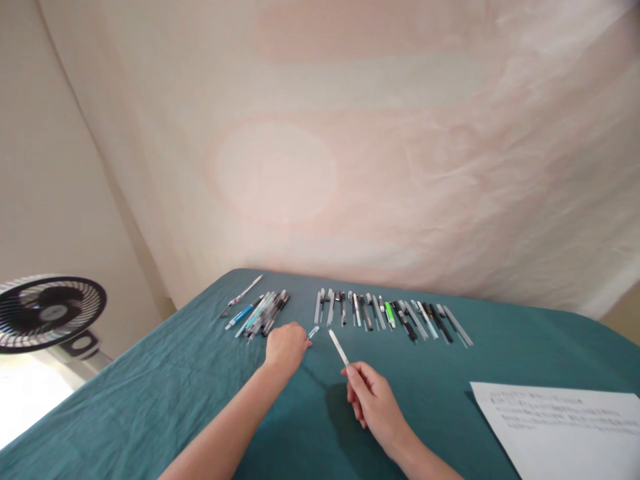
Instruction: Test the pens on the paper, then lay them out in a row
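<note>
My left hand [285, 347] is closed in a pinch on a small clear pen cap [313, 331], just right of a loose pile of pens [260, 311]. My right hand [373, 400] is closed around a white pen [339, 347], held by its lower end with the tip pointing up and left toward the cap. Cap and pen are a short gap apart. Beyond both hands, a row of several pens [390, 313] lies side by side on the teal tablecloth [150, 393].
A printed white sheet of paper [565, 427] lies at the table's right front. A black fan [47, 312] stands off the table's left edge. A pale cloth backdrop [350, 133] hangs behind the table.
</note>
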### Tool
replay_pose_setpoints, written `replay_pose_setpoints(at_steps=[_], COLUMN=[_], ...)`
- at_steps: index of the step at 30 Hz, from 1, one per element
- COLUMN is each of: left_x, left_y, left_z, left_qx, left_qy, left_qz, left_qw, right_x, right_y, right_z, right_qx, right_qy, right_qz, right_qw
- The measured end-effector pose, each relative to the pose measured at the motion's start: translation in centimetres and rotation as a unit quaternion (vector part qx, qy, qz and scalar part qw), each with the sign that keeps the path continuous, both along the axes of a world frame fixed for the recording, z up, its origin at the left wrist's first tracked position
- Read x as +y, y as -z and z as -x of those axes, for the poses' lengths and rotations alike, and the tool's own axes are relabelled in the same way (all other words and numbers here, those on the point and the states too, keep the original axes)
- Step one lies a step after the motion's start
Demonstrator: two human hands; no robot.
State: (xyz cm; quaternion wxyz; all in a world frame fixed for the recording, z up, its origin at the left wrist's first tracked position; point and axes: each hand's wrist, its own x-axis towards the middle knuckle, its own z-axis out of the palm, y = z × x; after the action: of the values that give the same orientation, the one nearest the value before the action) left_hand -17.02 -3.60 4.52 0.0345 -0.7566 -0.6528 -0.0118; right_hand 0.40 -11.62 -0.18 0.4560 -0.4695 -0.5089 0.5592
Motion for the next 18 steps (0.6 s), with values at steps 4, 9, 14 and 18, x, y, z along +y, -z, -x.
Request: replay_pose_setpoints(at_steps=[4, 9, 14, 18], left_x=[0.2, 0.7, 1.0, 1.5], left_y=[0.1, 0.5, 0.8, 0.7], left_z=[0.0, 0.2, 0.5, 1.3], left_qx=[-0.013, -0.036, -0.062, -0.088], left_qy=[-0.006, -0.013, -0.017, -0.014], left_qz=[0.005, 0.007, 0.017, 0.026], left_qw=[1.000, 0.999, 0.998, 0.996], right_x=[0.0, 0.0, 0.0, 0.1], right_y=[0.0, 0.2, 0.0, 0.0], right_z=[0.0, 0.0, 0.0, 0.0], right_qx=[0.002, 0.004, 0.006, 0.008], right_qy=[0.008, 0.009, 0.008, 0.007], right_qz=[0.005, 0.005, 0.005, 0.003], right_qw=[1.000, 1.000, 1.000, 1.000])
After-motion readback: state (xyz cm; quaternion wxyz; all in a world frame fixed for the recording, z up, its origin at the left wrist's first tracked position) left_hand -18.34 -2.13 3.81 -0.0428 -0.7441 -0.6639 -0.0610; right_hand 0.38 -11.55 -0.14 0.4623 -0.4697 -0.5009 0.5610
